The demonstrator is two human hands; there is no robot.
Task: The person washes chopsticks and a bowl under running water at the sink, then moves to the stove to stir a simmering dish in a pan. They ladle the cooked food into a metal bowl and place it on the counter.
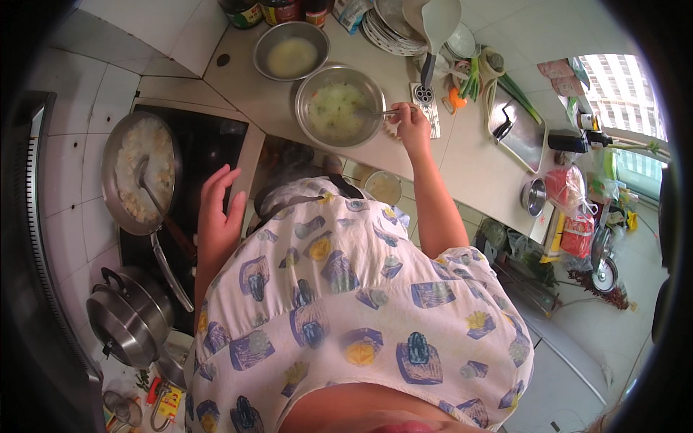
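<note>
My right hand grips the handle of a metal spoon. The spoon's bowl end dips into a steel bowl of pale green soup with small bits floating in it. My left hand holds nothing; its fingers are apart beside the black cooktop. To its left, a frying pan holds whitish liquid with pale lumps, and a spatula rests in it. Touching the soup bowl's far side is a second steel bowl with cloudy pale yellow liquid.
A lidded steel pot stands near the pan handle. Stacked plates, a white ladle-like scoop, green onions, an orange-handled peeler and a tray line the counter. A small metal bowl sits near its right end.
</note>
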